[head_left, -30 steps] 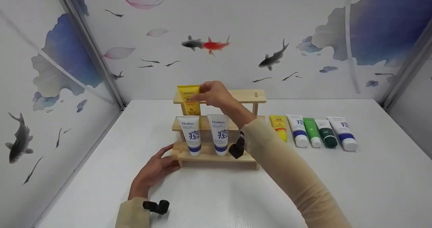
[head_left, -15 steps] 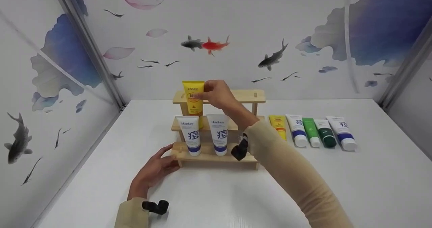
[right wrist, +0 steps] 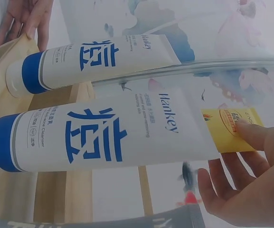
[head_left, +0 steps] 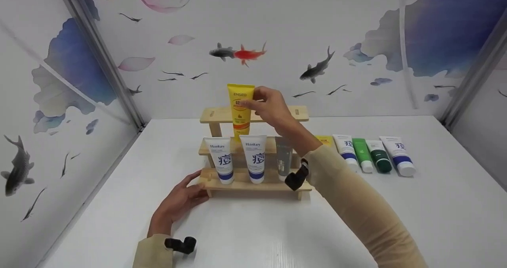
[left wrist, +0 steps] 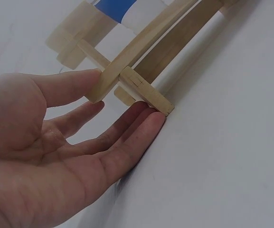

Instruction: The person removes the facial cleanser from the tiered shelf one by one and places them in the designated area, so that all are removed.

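Observation:
My right hand [head_left: 272, 107] pinches a yellow squeeze tube [head_left: 240, 119] upright by its right edge, thumb on the printed front. The tube stands out above the middle shelf of a wooden three-step display rack [head_left: 216, 184]. Its lower end is hidden behind a white Hankey tube [head_left: 254, 157] on the front shelf. Another white Hankey tube [head_left: 220, 159] stands to the left, and a grey tube [head_left: 283, 161] to the right, partly covered by my wrist. My left hand [left wrist: 75, 137] rests its extended fingertips against the rack's left front end, by the shelf and leg.
On the table right of the rack lies a row: a yellow tube [head_left: 324, 140] mostly behind my sleeve, a white-and-blue tube [head_left: 345, 149], a green tube [head_left: 362, 153], a white-and-dark-green tube [head_left: 378, 155] and another white-and-blue tube [head_left: 397, 155]. A printed wall panel [head_left: 277, 14] stands behind.
My right hand has lifted the yellow tube and shifted it rightward along the rack, from behind the left white tube toward the middle one. The grey tube has come into view. My left hand stays put.

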`<act>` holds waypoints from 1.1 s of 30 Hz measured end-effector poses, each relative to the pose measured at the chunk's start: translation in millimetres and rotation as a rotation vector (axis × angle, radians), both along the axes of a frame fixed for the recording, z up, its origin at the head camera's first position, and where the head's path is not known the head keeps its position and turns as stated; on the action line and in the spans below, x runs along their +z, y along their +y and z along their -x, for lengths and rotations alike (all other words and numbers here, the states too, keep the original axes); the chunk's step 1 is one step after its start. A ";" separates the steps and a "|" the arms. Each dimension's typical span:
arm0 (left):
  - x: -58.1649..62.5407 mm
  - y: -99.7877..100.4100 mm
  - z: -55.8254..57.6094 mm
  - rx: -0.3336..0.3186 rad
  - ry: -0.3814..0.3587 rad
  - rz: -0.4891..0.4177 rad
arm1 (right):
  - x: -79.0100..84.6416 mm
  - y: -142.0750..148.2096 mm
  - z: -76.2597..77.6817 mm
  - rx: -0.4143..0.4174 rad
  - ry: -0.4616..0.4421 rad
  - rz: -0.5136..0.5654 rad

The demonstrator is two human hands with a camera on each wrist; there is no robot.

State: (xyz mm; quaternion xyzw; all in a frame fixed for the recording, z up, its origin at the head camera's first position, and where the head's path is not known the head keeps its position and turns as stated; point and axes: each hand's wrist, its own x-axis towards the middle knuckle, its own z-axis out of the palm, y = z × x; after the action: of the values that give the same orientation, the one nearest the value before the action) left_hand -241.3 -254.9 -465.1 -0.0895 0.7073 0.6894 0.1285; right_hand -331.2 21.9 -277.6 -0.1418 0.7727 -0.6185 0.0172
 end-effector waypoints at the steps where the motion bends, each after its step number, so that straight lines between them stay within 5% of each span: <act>1: 0.2 0.1 -0.2 0.001 0.000 0.001 | 0.1 2.5 -0.3 -0.006 0.007 0.011; 17: 0.8 -0.1 -0.8 0.011 -0.002 -0.017 | -4.7 53.5 -0.2 -0.053 0.107 0.220; 33: 2.6 -0.7 -0.8 -0.011 -0.012 -0.013 | -15.5 107.8 0.7 -0.178 0.084 0.160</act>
State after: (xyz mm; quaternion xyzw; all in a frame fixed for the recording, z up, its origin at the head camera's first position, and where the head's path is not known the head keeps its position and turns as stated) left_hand -240.5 -255.6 -462.5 -0.0890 0.7024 0.6928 0.1369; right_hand -332.0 129.7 -293.1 -0.0994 0.7304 -0.6709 -0.0812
